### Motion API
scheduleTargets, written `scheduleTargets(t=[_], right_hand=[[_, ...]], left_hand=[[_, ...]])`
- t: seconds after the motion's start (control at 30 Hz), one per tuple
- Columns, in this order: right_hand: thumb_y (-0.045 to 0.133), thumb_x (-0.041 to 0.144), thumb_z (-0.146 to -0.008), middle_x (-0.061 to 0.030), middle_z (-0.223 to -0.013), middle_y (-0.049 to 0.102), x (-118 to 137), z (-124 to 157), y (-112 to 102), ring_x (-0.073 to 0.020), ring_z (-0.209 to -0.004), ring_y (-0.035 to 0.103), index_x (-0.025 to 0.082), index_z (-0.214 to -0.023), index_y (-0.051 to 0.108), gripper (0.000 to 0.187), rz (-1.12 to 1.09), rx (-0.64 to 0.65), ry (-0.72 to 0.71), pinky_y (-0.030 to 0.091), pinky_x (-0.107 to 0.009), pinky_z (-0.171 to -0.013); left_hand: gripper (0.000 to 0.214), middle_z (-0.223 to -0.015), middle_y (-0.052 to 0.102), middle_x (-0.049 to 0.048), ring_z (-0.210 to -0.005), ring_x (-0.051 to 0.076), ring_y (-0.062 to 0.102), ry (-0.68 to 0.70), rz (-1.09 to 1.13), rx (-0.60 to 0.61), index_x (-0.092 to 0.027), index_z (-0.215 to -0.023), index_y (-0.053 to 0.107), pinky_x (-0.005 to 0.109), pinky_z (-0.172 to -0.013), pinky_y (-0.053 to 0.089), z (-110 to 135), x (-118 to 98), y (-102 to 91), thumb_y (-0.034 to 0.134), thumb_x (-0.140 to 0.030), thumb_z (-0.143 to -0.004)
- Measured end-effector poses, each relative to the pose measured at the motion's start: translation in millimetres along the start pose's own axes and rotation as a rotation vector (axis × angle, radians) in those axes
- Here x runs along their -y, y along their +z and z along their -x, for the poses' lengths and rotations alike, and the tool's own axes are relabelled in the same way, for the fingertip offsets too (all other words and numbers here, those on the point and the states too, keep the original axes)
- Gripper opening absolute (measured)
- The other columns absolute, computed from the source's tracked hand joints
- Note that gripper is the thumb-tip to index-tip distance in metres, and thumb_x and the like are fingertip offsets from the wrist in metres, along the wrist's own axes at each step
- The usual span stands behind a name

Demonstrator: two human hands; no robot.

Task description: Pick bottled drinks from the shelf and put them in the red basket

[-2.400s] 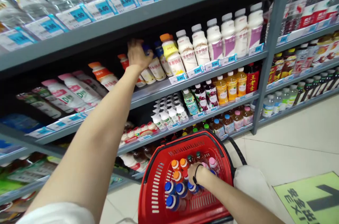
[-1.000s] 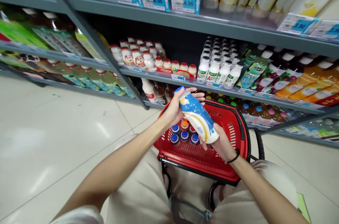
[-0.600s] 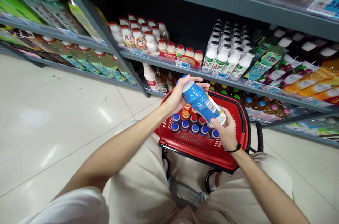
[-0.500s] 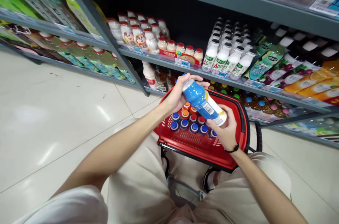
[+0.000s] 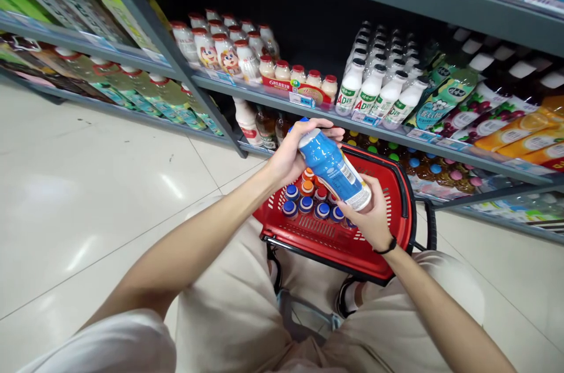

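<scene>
A blue drink bottle (image 5: 328,164) with a barcode on its wrap is tilted between my two hands, over the red shopping basket (image 5: 304,231). My left hand (image 5: 291,153) is closed around its upper left end, the fingers reaching behind it. A bit of blue shows just past the left thumb; I cannot tell what it belongs to. My right hand (image 5: 372,214), with a black band at the wrist, grips the lower right end. Below, several small bottles stand in the basket; blue caps (image 5: 305,204), orange caps (image 5: 307,187) and a red cap (image 5: 321,192) show, partly hidden by the bottle.
Ahead, a grey shelf (image 5: 264,91) carries red-capped bottles (image 5: 224,56), a red multipack (image 5: 299,84), white dark-capped bottles (image 5: 370,88) and green drink bottles (image 5: 447,97). Lower bottles stand behind the basket. A black handle (image 5: 430,226) juts from its right side. Pale tiled floor (image 5: 110,202) lies left.
Between my hands the bottle has turned, so more of its blue side faces me and less of the white and yellow part. Both hands have shifted slightly left.
</scene>
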State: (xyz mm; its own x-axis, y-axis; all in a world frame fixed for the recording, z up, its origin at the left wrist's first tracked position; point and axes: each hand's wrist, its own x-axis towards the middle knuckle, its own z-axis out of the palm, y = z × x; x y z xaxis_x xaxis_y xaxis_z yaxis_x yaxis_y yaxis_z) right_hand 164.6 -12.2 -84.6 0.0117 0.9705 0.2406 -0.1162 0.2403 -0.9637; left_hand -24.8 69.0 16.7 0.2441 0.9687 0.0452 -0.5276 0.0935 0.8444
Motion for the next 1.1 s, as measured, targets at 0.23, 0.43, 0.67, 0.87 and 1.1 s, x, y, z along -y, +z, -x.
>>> scheduleTargets(t=[0.23,0.43,0.67,0.87,1.1], right_hand=[[0.09,0.043,-0.076,-0.0007,-0.083,0.073,14.1,0.8,5.0,-0.0135,-0.055,0.063,0.021,-0.109,0.061,0.049,-0.381,0.189,0.418,0.052,-0.022,-0.043],[0.047,0.083,-0.089,-0.0042,-0.059,0.069,17.5,-5.1,-6.9,-0.0119,-0.033,0.049,0.015,-0.1,0.073,0.073,-0.62,0.262,0.713,0.031,-0.019,-0.025],[0.02,0.096,-0.083,-0.0096,-0.048,0.064,-4.0,0.6,-12.5,-0.0164,-0.03,0.052,0.014,-0.07,0.071,0.097,-0.627,0.502,0.942,0.029,-0.022,-0.023],[0.015,0.098,-0.08,-0.0105,-0.04,0.057,6.4,1.4,-5.0,-0.0166,-0.031,0.053,0.013,-0.062,0.069,0.102,-0.599,0.595,0.889,0.031,-0.021,-0.027],[0.074,0.072,-0.081,-0.0045,-0.072,0.073,15.2,1.1,-5.0,-0.0186,-0.055,0.066,0.021,-0.092,0.066,0.053,-0.261,0.2,0.359,0.055,-0.029,-0.048]], left_hand=[[0.031,-0.107,0.081,0.0092,-0.115,0.028,0.074,-0.026,0.007,-0.073,-0.016,-0.101,0.071,0.044,-0.108,0.055,-1.7,-1.3,-0.6,0.073,-0.042,-0.085],[0.026,-0.104,0.081,0.0074,-0.112,0.025,0.075,0.011,-0.006,-0.056,-0.017,-0.1,0.071,0.041,-0.107,0.055,-1.7,-3.0,-0.5,0.072,-0.04,-0.088],[0.02,-0.103,0.081,0.0065,-0.104,0.023,0.077,0.047,-0.027,-0.018,-0.017,-0.097,0.071,0.041,-0.105,0.057,-5.6,-2.1,-3.7,0.074,-0.035,-0.09],[0.021,-0.1,0.081,0.0057,-0.096,0.02,0.077,0.041,-0.025,-0.085,-0.017,-0.096,0.07,0.037,-0.102,0.058,-8.4,-4.4,-10.7,0.073,-0.037,-0.091],[0.031,-0.1,0.081,0.0077,-0.1,0.023,0.077,0.026,-0.006,-0.148,-0.017,-0.097,0.068,0.041,-0.104,0.056,-7.9,-10.6,-8.7,0.076,-0.046,-0.088]])
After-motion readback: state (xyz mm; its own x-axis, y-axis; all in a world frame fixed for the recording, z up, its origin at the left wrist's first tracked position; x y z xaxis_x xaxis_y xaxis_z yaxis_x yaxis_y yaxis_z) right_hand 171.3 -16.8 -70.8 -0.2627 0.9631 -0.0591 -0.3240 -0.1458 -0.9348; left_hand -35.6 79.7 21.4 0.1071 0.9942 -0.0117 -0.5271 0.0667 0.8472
